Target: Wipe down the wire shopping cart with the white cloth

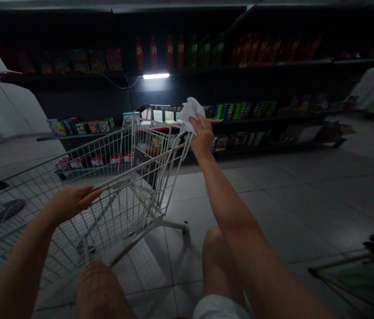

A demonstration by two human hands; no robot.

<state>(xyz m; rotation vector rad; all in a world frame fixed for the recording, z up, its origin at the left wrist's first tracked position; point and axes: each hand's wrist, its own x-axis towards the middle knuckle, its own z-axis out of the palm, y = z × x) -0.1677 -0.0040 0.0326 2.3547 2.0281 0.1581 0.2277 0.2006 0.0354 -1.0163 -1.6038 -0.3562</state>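
Floor: grey tiles, dim shop
Shelves: bottles, packets
Cart: white wire, tilted
Cloth: white, crumpled
Right hand: fingers clenched on cloth
Left hand: fingers loose on cart rim

a small grocery shop, dimly lit

long dark shelves run along the wall, stocked with rows of bottles, probably drinks, though the labels are too dark to read, and bright packets lower down; a wire cart stands on the tiled floor, and one strip light glows under a shelf.
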